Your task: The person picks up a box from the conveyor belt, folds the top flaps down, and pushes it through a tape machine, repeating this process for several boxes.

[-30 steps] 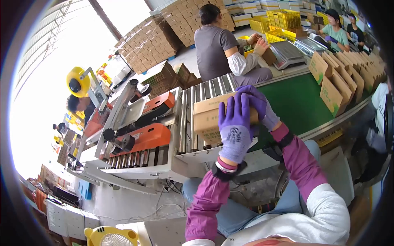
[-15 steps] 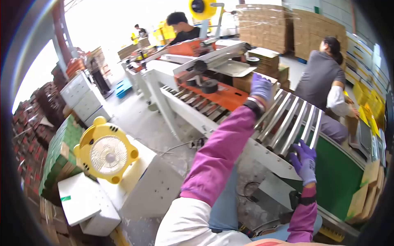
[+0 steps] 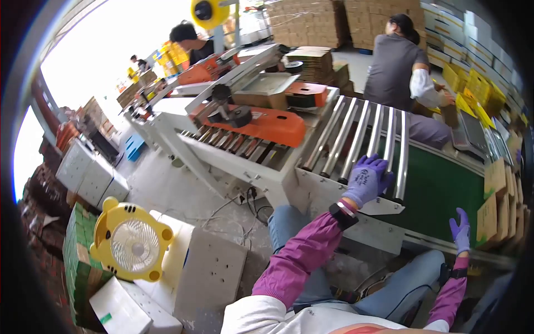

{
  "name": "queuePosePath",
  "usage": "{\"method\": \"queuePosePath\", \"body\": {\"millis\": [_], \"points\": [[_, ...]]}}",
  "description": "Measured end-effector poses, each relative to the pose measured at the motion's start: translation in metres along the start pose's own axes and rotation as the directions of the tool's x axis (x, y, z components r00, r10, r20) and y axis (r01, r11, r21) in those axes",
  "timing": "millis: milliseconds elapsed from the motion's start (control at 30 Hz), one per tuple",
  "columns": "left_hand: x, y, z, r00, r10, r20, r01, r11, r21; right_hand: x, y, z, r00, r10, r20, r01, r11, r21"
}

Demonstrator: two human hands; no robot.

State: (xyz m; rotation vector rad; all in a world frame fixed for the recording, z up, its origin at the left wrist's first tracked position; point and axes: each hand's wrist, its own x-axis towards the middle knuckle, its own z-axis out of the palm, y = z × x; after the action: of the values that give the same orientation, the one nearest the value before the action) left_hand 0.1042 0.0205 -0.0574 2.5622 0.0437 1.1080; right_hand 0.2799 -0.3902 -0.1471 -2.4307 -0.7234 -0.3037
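Observation:
My left hand (image 3: pixel 367 181), in a purple glove, lies over the near ends of the metal rollers (image 3: pixel 347 136), fingers spread and nothing held. To the right, my right hand (image 3: pixel 460 231), also gloved, hovers by the near edge of the green conveyor belt (image 3: pixel 439 192). Its fingers are apart and hold nothing. Flat cardboard pieces (image 3: pixel 495 214) stand in a leaning row just beyond it. Left of the rollers is a carton-taping machine with an orange plate (image 3: pixel 267 125); a brown carton (image 3: pixel 267 100) sits behind that plate.
A yellow fan (image 3: pixel 133 242) stands on a white box at left, near white foam boxes (image 3: pixel 119 306). One person (image 3: pixel 392 67) sits across the belt; another (image 3: pixel 194 44) is behind the machine. Cables (image 3: pixel 245 217) run over the floor. Stacked cartons (image 3: pixel 306 22) line the back.
My view has turned right. My left hand has come back from the far left of the rollers to their near ends. My right hand has left the roller ends and moved right, toward the cardboard.

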Motion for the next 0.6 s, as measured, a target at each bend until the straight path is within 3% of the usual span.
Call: {"method": "queuePosePath", "body": {"millis": [67,100,133,200,233,300,333,400,433,500,533,600], "points": [[0.007,0.005,-0.007,1.0,0.018,0.019,-0.017,0.999,-0.047,-0.033,0.056,-0.025,0.947,0.317,-0.052,-0.289,0.911,0.295],[0.007,0.008,-0.007,1.0,0.024,0.015,-0.024,1.0,0.007,-0.051,0.073,-0.037,0.945,0.284,-0.16,-0.229,0.928,0.296],[0.007,0.008,-0.006,0.999,0.008,0.054,-0.008,1.0,-0.003,-0.065,0.094,-0.048,0.92,0.357,-0.16,-0.295,0.903,0.313],[0.009,0.008,-0.004,0.995,0.032,0.093,-0.03,0.999,-0.029,-0.085,0.12,-0.061,0.849,0.374,-0.372,-0.384,0.922,0.051],[0.008,0.005,0.0,0.995,0.092,0.027,-0.091,0.995,-0.05,-0.084,0.112,-0.078,0.737,0.579,-0.35,-0.594,0.801,0.074],[0.0,0.0,-0.008,0.998,0.06,0.031,-0.06,0.998,-0.002,-0.076,0.107,-0.1,0.701,0.467,-0.539,-0.621,0.771,-0.14],[0.004,0.006,0.001,0.997,0.033,0.072,-0.032,0.999,-0.02,-0.068,0.096,-0.122,0.768,0.266,-0.583,-0.544,0.751,-0.374],[0.005,0.011,-0.004,0.995,0.044,0.095,-0.044,0.999,0.005,-0.051,0.089,-0.134,0.891,0.205,-0.405,-0.423,0.696,-0.58],[0.005,0.011,-0.003,0.994,0.042,0.1,-0.043,0.999,0.005,-0.046,0.102,-0.137,0.883,0.205,-0.423,-0.436,0.692,-0.576],[0.007,0.012,-0.004,0.991,-0.002,0.131,0.002,1.0,-0.004,-0.028,0.13,-0.137,0.963,0.212,-0.167,-0.27,0.774,-0.573],[0.008,0.013,-0.003,0.993,-0.002,0.12,0.002,1.0,-0.002,-0.023,0.13,-0.136,0.964,0.202,-0.172,-0.265,0.775,-0.573],[0.008,0.013,-0.004,0.992,-0.023,0.125,0.027,0.999,-0.024,-0.015,0.126,-0.131,0.826,0.537,-0.17,-0.544,0.681,-0.491]]}}
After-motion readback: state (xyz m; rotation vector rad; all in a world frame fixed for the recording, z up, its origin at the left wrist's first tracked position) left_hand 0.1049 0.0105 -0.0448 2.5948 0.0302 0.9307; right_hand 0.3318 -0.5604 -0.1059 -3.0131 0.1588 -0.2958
